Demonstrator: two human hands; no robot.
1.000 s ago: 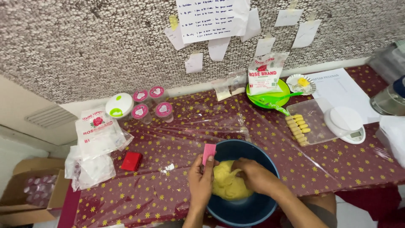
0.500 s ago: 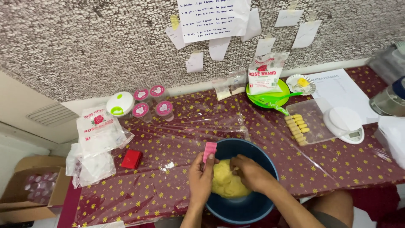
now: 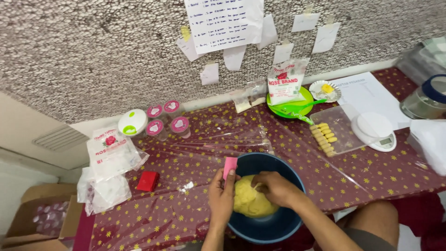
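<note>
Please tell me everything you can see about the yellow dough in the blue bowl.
The yellow dough is one pale yellow, soft-looking lump with a lumpy, uneven surface. It lies inside the round dark blue bowl, toward its left side, at the near table edge. The left hand, which also holds a small pink scraper, rests against its left side. The right hand presses on its top right.

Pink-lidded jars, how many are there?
4, clustered at the table's back left: two behind, two in front, beside a white-green lid. None looks hidden.
</note>
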